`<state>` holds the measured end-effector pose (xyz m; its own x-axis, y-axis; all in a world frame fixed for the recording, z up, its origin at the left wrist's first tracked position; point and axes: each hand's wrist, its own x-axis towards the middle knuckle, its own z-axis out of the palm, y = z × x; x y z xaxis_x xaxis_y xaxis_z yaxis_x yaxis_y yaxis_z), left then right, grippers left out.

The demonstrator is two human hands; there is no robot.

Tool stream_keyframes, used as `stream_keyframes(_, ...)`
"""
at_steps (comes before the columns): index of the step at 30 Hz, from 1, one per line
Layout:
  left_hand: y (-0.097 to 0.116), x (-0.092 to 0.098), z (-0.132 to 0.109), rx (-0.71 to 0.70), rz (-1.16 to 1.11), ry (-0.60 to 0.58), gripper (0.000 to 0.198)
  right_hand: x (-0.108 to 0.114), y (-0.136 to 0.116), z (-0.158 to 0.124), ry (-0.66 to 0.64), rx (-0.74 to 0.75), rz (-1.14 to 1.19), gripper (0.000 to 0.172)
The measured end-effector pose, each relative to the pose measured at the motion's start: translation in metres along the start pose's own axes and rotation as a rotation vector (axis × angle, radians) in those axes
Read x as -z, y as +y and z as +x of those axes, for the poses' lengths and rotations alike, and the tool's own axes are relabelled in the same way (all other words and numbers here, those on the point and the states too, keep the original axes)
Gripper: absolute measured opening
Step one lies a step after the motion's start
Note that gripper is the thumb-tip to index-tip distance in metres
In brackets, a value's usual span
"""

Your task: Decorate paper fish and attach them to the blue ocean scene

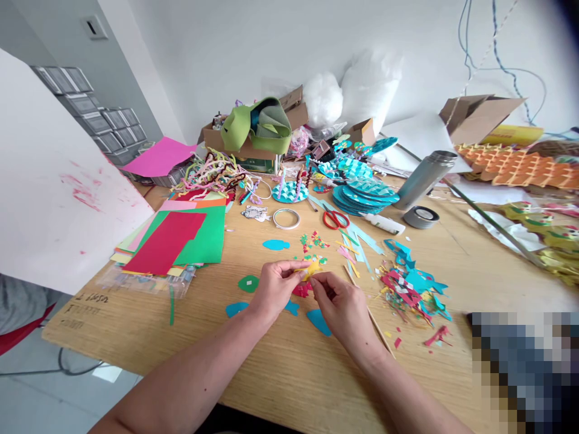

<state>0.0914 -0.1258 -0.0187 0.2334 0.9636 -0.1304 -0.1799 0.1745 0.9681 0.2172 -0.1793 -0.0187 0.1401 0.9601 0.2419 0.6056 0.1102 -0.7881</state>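
Note:
Between the fingertips of my left hand (277, 286) and my right hand (337, 301) is a small yellow paper cutout (311, 270); both hands pinch it. Its full outline is partly covered by my fingers. Under it on the table lies a red paper piece (303, 290). Blue paper fish shapes (319, 321) lie partly hidden by my hands. Left of my left hand is a green paper leaf or fish shape (248, 283) with a small white square on it. Farther off sit a blue fish cutout (275, 244) and small coloured paper bits (314, 242).
Red-handled scissors (335, 219), a white glue bottle (383, 223) and a roll of tape (286, 219) lie beyond my hands. Coloured paper sheets (210, 238) are stacked at left, paper scraps (414, 283) at right. A steel flask (425, 179) stands farther back near blue plates (362, 196).

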Motion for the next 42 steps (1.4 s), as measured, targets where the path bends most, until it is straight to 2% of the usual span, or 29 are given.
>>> stream_keyframes(5, -0.0028, 0.0002, 0.0008, 0.041, 0.003, -0.024, 0.024, 0.0005, -0.0002, -0.0002, 0.005, 0.000, -0.015, 0.025)
stream_keyframes(21, -0.0013, 0.0007, 0.0015, -0.004, 0.046, 0.002, 0.021, -0.0004, 0.0019, -0.0005, -0.005, 0.012, -0.016, 0.025)
stream_keyframes(42, -0.0006, -0.0002, 0.0034, 0.119, -0.051, -0.001, 0.031, -0.0008, 0.0011, -0.0008, 0.003, 0.049, -0.061, 0.021)
